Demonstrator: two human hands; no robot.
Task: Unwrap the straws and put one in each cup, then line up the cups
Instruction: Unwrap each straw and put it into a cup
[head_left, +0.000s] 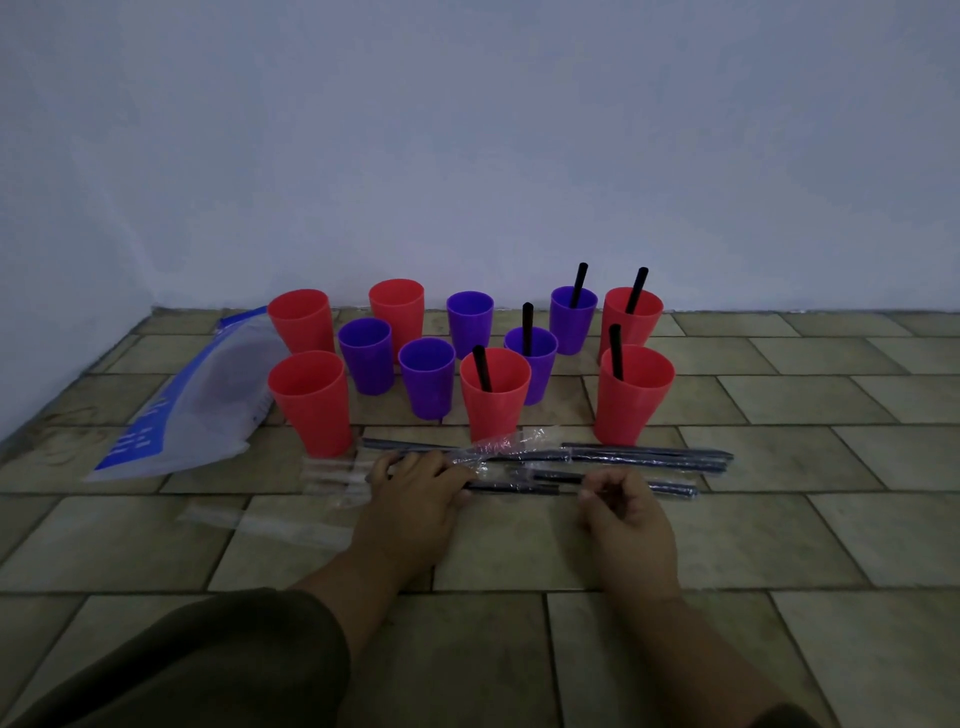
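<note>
Lying near the floor's front edge, a wrapped straw (511, 487) was pinned flat by the left hand (415, 493), fingers spread, while its wrapper was pinched by the right hand (626, 512), evidently for peeling; the cups (498, 395) were left standing behind.

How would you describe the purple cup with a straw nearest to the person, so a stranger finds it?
Start at the blue-and-white plastic bag on the left and go right along the cups. The purple cup stands just behind the middle red cup. The other strawed purple cup is by the wall.
</note>
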